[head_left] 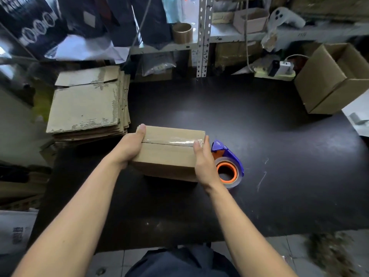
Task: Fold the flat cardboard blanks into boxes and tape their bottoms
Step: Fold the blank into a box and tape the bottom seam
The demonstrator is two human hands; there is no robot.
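Right now your dark counter [279,156] fills most of the view, with metal shelving [203,37] standing behind its far edge. At the far right corner sits an open box [327,80], upright with its flaps up. On the left edge lies a stack of flat cardboard blanks [85,104], the top sheet scuffed and torn along its edges.

Near the middle, close to you, is the folded box [169,150] — a strip of clear tape [171,141] runs along the seam on its upward face. Your left hand [129,146] grips the box's left end, thumb lying over the top edge by the tape. Your right hand [203,162] holds the right end, thumb pressing on the tape's end at that corner. Both hands are clamped on the box, one at each end.

Just beside your right hand, touching the counter, lies the tape dispenser [227,164] — blue frame, orange core, clear roll.
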